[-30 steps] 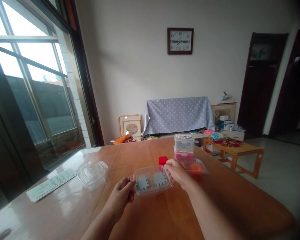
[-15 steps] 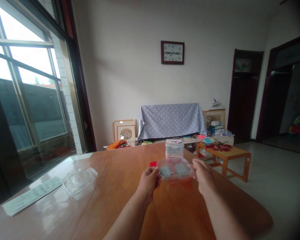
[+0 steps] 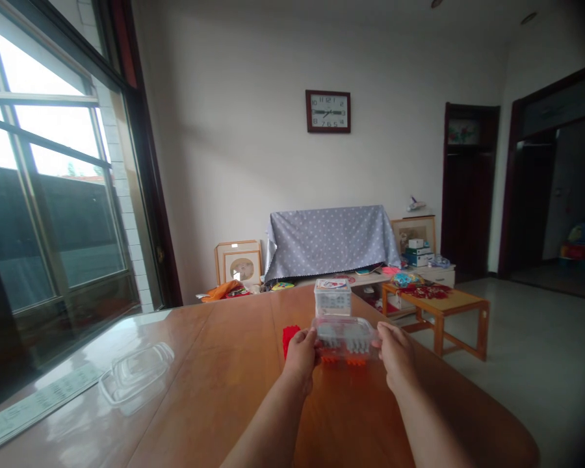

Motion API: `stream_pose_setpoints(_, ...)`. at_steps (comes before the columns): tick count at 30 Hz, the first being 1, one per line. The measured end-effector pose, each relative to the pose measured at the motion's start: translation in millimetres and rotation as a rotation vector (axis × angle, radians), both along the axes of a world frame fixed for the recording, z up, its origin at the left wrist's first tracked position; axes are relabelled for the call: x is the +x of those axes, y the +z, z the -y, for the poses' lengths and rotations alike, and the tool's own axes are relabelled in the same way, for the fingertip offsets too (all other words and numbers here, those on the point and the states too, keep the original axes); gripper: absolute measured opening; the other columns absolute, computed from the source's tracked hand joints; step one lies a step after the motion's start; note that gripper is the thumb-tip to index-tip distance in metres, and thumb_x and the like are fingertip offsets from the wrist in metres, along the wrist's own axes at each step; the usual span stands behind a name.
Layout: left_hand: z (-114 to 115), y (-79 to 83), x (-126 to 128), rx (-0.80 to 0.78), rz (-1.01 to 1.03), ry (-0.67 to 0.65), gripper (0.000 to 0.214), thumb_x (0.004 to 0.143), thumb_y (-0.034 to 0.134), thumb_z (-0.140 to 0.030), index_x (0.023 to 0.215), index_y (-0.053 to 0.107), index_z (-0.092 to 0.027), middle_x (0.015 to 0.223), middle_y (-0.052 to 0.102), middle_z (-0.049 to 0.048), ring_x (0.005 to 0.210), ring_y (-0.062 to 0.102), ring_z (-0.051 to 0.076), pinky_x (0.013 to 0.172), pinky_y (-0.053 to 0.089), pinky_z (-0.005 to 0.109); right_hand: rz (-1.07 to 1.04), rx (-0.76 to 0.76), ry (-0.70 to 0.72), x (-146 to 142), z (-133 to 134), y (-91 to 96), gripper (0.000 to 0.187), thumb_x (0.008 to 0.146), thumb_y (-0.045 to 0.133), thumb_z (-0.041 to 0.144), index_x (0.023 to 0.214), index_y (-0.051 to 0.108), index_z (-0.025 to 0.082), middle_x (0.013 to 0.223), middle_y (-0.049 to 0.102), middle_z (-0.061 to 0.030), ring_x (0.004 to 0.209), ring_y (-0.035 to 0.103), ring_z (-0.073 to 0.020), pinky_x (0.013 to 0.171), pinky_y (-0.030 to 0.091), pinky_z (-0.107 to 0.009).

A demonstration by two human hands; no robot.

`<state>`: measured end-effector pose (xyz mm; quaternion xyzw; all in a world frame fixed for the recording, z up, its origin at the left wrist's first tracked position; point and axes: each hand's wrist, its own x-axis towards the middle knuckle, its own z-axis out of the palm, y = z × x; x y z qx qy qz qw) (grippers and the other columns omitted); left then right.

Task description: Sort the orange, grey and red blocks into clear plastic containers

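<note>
A clear plastic container (image 3: pixel 346 328) is held between my two hands over the table. Grey toothed pieces show through it, with orange-red toothed pieces beneath them; whether those are inside or behind the plastic I cannot tell. My left hand (image 3: pixel 301 357) pinches its left end, and my right hand (image 3: pixel 394 353) grips the right end with the thumb and fingers. Just beyond my left hand lies a red toothed piece (image 3: pixel 289 338), partly covered by that hand. Behind the container stands a clear box with a printed lid (image 3: pixel 332 298).
On the left of the wooden table (image 3: pixel 214 403) lies a clear plastic lid or tray (image 3: pixel 139 374), beside printed sheets (image 3: pixel 39 406). A low wooden stool-like table (image 3: pixel 439 309) stands past the right edge. A polka-dot cloth (image 3: pixel 329 240) covers something by the wall.
The container has tilted, so its side faces me more and the orange-red pieces show more clearly. Both hands keep hold of it. The view has shifted slightly, and more of the red piece shows.
</note>
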<state>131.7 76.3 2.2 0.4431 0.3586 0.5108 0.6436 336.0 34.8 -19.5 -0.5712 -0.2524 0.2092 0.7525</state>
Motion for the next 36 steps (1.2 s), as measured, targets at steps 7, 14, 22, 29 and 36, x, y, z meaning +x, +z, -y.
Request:
stream_pose_setpoints(7,-4,-5.4,0,0.005,0.035,-0.006,0.047,0.074,0.079,-0.056,0.088,0.056,-0.018,0.067,0.053,-0.0049,0.053,0.047,0.006,0.053,0.035,0.02,0.006,0.012,-0.01,-1,-2,-3.2,0.054,0.072,0.068,0.057,0.108,0.071,0.017,0.101,0.075,-0.0072,0.074,0.07,-0.0205,0.057,0.052,-0.027)
stream_pose_setpoints(14,-3,-7.8,-1,0.001,0.057,-0.021,0.047,0.072,0.08,-0.055,0.089,0.057,-0.018,0.071,0.056,-0.0033,0.057,0.051,0.007,0.058,0.039,0.021,0.14,0.019,-0.032,-4,-1,-2.5,0.055,0.078,0.063,0.063,0.109,0.07,0.018,0.102,0.076,-0.0089,0.08,0.071,-0.023,0.068,0.057,-0.031)
stream_pose_setpoints(22,14,-1.8,-16,0.031,-0.007,-0.037,0.046,0.075,0.078,-0.054,0.095,0.06,-0.017,0.075,0.062,0.0,0.06,0.056,0.01,0.06,0.042,0.024,0.279,0.08,-0.202,3,-3,-15.4,0.057,0.085,0.058,0.067,0.114,0.065,0.018,0.101,0.074,-0.0089,0.095,0.069,-0.0252,0.085,0.055,-0.038)
stream_pose_setpoints(29,46,7.6,-67,0.2,-0.114,-0.028,0.041,0.076,0.077,-0.054,0.079,0.059,-0.018,0.07,0.064,0.0024,0.058,0.054,0.011,0.058,0.038,0.025,0.557,0.124,-0.201,-28,25,-7.3,0.052,0.093,0.048,0.063,0.111,0.067,0.017,0.088,0.072,-0.0088,0.079,0.065,-0.0223,0.079,0.05,-0.035)
stream_pose_setpoints(36,39,-0.5,-164,0.389,-0.449,0.305,0.028,0.086,0.065,-0.045,0.077,0.063,-0.019,0.07,0.064,0.0034,0.064,0.058,0.016,0.062,0.043,0.026,0.928,-0.032,0.335,-99,32,2.3,0.037,0.094,0.048,0.057,0.087,0.067,0.025,0.07,0.066,-0.0014,0.069,0.059,-0.0212,0.067,0.044,-0.03)
